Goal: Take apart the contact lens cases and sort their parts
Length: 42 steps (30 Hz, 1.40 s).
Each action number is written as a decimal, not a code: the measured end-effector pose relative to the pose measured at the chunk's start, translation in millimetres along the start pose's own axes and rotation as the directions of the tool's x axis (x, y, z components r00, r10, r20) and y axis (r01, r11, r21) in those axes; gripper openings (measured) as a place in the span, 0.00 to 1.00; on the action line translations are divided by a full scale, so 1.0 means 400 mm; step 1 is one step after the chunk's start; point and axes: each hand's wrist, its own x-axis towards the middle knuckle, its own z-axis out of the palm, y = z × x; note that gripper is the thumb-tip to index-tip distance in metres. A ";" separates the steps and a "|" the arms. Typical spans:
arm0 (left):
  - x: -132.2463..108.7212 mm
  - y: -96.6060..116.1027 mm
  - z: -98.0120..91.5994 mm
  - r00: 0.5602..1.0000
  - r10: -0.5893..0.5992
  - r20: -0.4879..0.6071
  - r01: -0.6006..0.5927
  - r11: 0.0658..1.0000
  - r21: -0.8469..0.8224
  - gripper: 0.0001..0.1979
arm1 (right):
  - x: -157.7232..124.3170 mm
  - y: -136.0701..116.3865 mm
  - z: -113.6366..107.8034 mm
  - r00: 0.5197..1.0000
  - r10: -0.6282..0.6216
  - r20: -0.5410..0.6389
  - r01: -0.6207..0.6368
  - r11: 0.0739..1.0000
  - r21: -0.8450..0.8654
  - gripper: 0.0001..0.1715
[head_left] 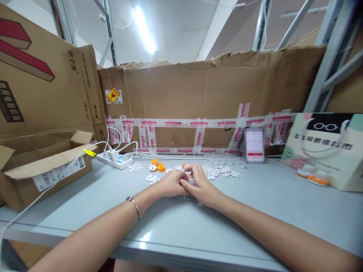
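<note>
My left hand (172, 183) and my right hand (203, 187) meet over the middle of the table, fingers curled together around a small clear plastic piece (192, 181). A bit of orange shows at it; the fingers cover most of its shape. Just beyond my left hand are orange round caps (160, 167) and small white discs (152, 179). Behind my right hand spreads a pile of small white parts (219, 172), with a row of clear plastic cups (227, 161) at its back.
A white power strip (115, 160) with plugs and cables sits at the back left, beside an open cardboard box (56, 177). A tall cardboard wall (184, 94) closes off the back. To the right stand a paper bag (326, 147) and finished-looking orange-based pieces (318, 180).
</note>
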 end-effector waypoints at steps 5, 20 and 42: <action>-0.001 0.006 0.003 0.997 -0.048 0.057 0.051 0.997 -0.054 0.18 | 0.013 0.019 -0.032 0.975 0.145 0.169 -0.107 0.971 -0.216 0.16; -0.012 0.012 -0.011 0.989 -0.013 0.145 0.027 0.995 -0.095 0.18 | 0.028 0.004 -0.102 0.978 -0.117 0.175 0.099 0.989 0.109 0.10; -0.013 0.010 -0.019 0.972 -0.032 0.235 0.037 0.999 -0.017 0.23 | 0.049 0.417 -0.297 0.838 0.505 -0.207 -0.526 0.644 -0.555 0.15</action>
